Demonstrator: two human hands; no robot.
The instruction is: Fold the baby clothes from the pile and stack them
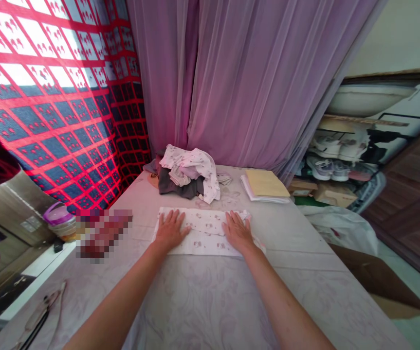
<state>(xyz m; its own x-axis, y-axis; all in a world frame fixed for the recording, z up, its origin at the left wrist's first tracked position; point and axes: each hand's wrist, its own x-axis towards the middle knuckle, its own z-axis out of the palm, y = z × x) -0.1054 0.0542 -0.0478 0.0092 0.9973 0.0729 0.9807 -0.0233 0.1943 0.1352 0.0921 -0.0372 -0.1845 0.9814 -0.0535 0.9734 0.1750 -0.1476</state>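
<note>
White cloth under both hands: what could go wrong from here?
The cloth could shift on the sheet beneath the left hand and right hand. Its rumpled corner might set a crease. The clothes pile just beyond might topple onto it.

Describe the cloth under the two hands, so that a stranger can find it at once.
Below the purple curtain lies a pale covered surface. On it, in front of a loose heap of clothes, is a flat white cloth with small pink prints. Unlike the heap, it lies smooth, under the left hand and right hand.
</note>
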